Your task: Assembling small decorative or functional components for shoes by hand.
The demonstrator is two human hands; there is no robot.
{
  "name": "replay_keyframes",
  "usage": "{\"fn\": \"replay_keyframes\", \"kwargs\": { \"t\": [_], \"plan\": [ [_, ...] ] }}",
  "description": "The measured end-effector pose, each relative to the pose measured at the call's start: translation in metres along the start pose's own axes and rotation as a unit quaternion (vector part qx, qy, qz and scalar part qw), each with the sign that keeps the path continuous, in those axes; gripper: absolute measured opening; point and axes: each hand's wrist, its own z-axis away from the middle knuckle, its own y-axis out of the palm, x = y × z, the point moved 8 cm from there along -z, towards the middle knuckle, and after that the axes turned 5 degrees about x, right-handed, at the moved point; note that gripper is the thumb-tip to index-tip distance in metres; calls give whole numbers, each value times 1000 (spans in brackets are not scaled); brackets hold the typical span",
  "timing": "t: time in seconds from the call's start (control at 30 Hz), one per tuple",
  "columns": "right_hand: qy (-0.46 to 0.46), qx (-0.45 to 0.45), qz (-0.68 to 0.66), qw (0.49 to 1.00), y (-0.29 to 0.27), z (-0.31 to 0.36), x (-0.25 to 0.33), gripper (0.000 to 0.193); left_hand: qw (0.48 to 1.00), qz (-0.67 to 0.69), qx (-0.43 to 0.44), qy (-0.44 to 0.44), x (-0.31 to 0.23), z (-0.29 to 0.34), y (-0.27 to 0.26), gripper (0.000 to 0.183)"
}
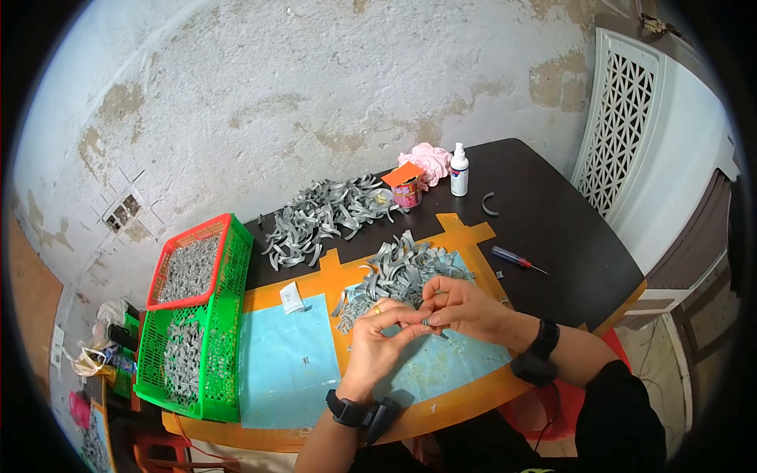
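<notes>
Near the front of the table my left hand [378, 340] and my right hand [467, 313] meet fingertip to fingertip. Between them they pinch a small grey piece [426, 322], mostly covered by the fingers, so its exact shape is hard to make out. Just beyond the hands lies a heap of curved grey strips [406, 264], with smaller grey pieces [355, 311] at its left side. Under my hands is a light blue sheet [465, 364], fixed to the table with orange tape [465, 234].
A larger pile of curved grey strips [323, 217] lies farther back. At left, a red basket [229, 236] sits on a green basket [225, 370], both holding small grey pieces. Beyond are a tin [407, 193], pink cloth [430, 162], spray bottle [459, 173] and screwdriver [511, 256].
</notes>
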Motion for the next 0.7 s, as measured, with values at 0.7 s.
{"fn": "replay_keyframes", "kwargs": {
  "t": [0.7],
  "plan": [
    [-9, -14, 8, 1000, -6, -1, 0, 28, 998, 22, -8, -56, 11, 1, -1, 18]
  ]
}}
